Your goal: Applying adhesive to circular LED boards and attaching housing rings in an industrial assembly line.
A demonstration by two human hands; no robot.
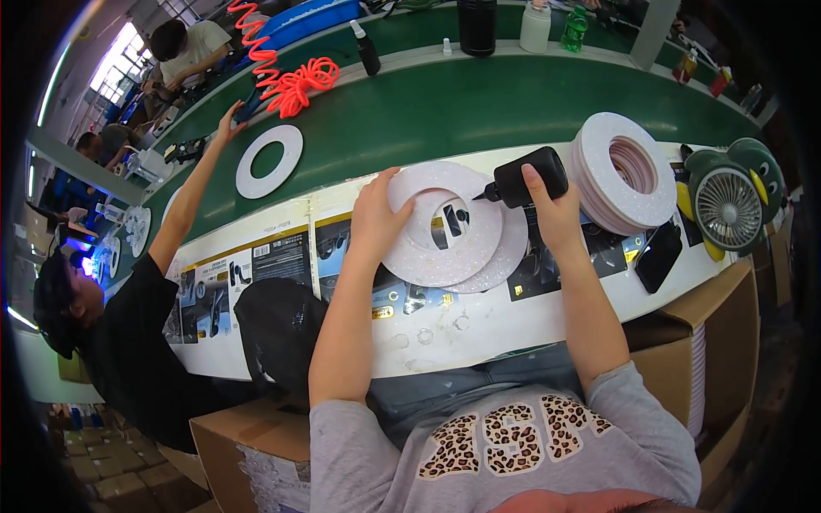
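My right hand (554, 209) is wrapped round a black squeeze bottle (528, 178), tipped so its thin nozzle points left at a white speckled ring (486, 248). With thumb and fingers, my left hand (379, 214) grips that ring's left side. More flat rings lie under and behind it, overlapping, on the printed cardboard. Right of the bottle stands a stack of the same rings (633, 201). Whether the nozzle touches the ring I cannot tell; it seems just above it.
A fan with a green animal-shaped frame (729, 207) and a black phone (658, 258) lie at the right. A single ring (268, 162) rests on the green belt. At left, a co-worker (128, 342) reaches toward a coiled red hose (299, 81). Cardboard boxes (248, 436) stand below.
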